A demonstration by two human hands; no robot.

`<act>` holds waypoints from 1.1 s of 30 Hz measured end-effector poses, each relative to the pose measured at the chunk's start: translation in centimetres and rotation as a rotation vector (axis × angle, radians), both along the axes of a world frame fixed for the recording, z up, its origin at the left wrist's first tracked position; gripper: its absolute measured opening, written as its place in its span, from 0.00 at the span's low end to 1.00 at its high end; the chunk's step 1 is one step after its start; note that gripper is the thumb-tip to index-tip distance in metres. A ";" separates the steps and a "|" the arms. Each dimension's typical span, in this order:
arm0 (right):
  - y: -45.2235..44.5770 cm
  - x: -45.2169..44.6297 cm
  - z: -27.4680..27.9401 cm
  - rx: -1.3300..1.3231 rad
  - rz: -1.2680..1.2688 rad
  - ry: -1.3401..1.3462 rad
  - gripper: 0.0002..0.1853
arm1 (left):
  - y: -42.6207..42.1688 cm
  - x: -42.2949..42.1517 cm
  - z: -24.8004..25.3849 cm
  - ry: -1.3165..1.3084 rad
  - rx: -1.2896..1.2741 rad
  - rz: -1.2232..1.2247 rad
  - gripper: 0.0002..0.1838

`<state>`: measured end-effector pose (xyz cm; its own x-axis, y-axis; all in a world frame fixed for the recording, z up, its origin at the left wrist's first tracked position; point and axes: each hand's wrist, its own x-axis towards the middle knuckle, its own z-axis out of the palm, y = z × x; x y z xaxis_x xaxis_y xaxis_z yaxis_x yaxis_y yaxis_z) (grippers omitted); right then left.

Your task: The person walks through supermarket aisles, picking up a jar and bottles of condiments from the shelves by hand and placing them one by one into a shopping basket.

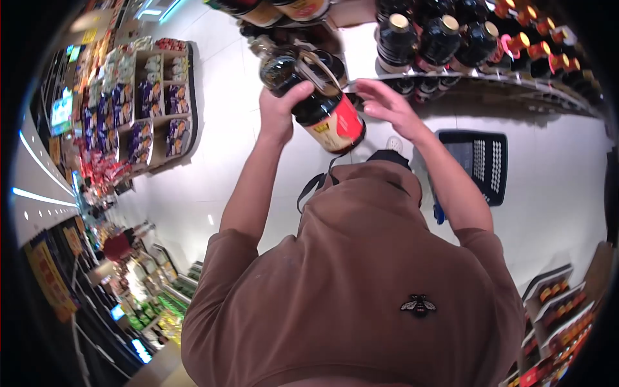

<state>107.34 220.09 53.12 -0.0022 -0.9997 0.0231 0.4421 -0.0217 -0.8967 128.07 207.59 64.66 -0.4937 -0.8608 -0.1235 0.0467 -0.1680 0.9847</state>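
A large dark bottle [332, 122] with a red and cream label hangs tilted in front of my body, its neck toward the upper left. Wrapped round the bottle's side is my left hand [284, 106], its thumb across the dark plastic. My right hand [387, 106] is just right of the bottle, fingers spread and nothing in them. Near the right fingers runs the edge of a shelf [477, 79] bearing dark bottles with pale caps [398, 40].
A dark shopping basket [480, 164] stands on the pale floor at my right. Display shelves with purple packs [149, 100] are at the left. More bottles [300, 8] stand at the top. A person in red [119, 246] is far off at the lower left.
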 end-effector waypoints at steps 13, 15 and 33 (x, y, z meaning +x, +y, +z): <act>2.2 19.2 3.0 0.323 0.152 -0.592 0.28 | 3.8 13.6 -0.9 -0.198 0.048 -0.009 0.32; 3.0 21.9 2.8 0.334 0.126 -0.694 0.28 | 4.5 16.0 -1.8 -0.165 0.054 -0.029 0.31; 9.7 31.3 7.5 0.531 -0.099 -0.604 0.28 | 10.6 23.1 -6.5 0.491 0.786 -0.154 0.27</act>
